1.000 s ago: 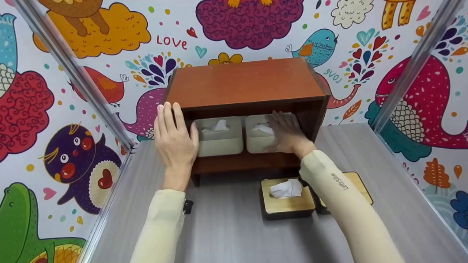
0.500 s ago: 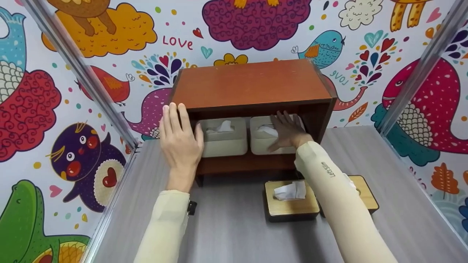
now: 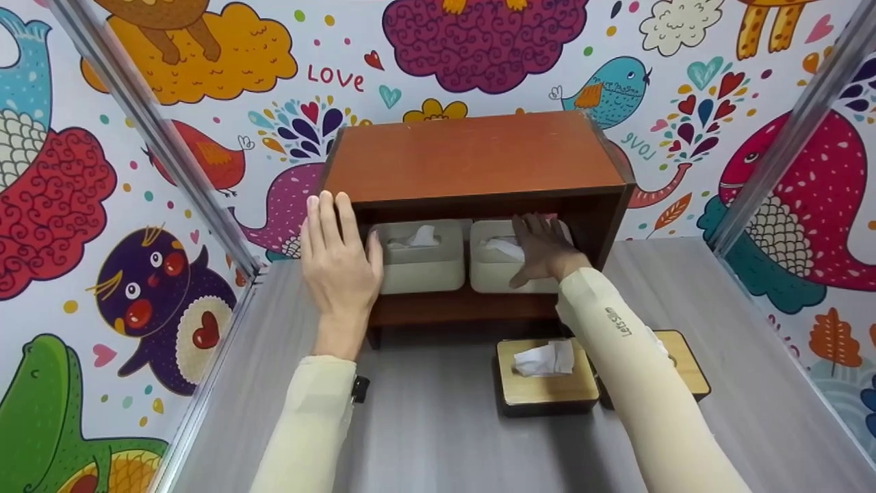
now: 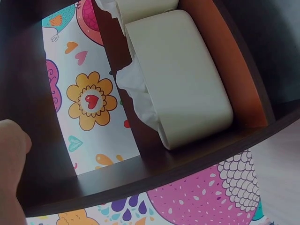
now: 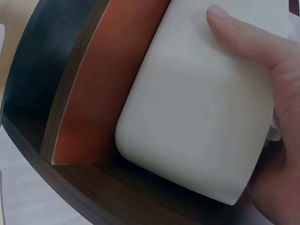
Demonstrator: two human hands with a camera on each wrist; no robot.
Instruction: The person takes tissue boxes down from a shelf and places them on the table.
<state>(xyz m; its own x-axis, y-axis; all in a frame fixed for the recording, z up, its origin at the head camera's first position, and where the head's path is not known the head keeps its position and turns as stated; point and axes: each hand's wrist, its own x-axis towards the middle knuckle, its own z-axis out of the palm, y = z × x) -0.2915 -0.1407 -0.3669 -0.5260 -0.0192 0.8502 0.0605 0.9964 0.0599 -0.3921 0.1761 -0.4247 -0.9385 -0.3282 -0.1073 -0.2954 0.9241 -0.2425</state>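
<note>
Your right hand (image 3: pixel 547 250) spreads its straight fingers apart over the top of the right tissue box (image 3: pixel 493 277), a smooth, cream, round-cornered block; your thumb (image 5: pixel 246 40) lies on its front face. That box stands by the right wall of the shelf (image 3: pixel 472 154), which has a reddish-brown wood-look top. Your left hand (image 3: pixel 340 267), fingers straight and close together, thumb apart, is at the shelf's left front edge; contact is unclear. Beside it sits the matching left tissue box (image 3: pixel 421 274), crumpled tissue in its slot. Near the shelf's right front corner, two dark boxes (image 3: pixel 547 387) with pale wood-grain lids rest on the grey desk (image 3: pixel 424 424).
</note>
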